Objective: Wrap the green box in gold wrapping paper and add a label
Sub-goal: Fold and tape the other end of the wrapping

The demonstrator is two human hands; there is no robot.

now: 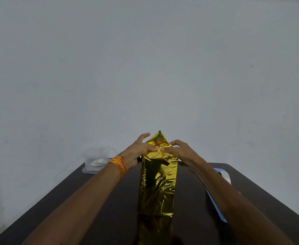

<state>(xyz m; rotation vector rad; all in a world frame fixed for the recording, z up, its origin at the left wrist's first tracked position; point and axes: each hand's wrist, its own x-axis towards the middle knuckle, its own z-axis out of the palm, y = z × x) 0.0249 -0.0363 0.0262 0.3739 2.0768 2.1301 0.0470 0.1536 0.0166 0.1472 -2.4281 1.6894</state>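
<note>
Gold wrapping paper (157, 184) covers the green box on every side that shows, so the box itself is hidden. Only a tiny dark green speck shows at the tip of the raised triangular flap, too small to identify. The wrapped package stands upright at the lower centre of the frame, in the middle of the dark glossy bench (110, 200), and its reflection runs down to the bottom edge. Both forearms are cut off by the lower edge. At the right of the frame the right forearm crosses a flat pale blue sheet or tray (216, 208) and hides part of it. It also hides part of a white roll (225, 175); whether that roll is tape I cannot tell.

At the top of the package the left hand (140, 151) holds the papered end. Its thumb presses the fold on the near face and its fingers (146, 135) reach, loosely spread, past the left edge of the flap. The right hand (178, 151) mirrors it, thumb on the same fold, fingers bent over the right shoulder of the package. The two thumbs almost meet at the centre. How the fingertips lie behind the flap is out of sight. An orange thread band (117, 165) circles the left wrist.

A clear plastic tub (96, 154) sits at the bench's far left corner, left of centre in the frame. Something pale and yellowish lies inside, too blurred to name.
</note>
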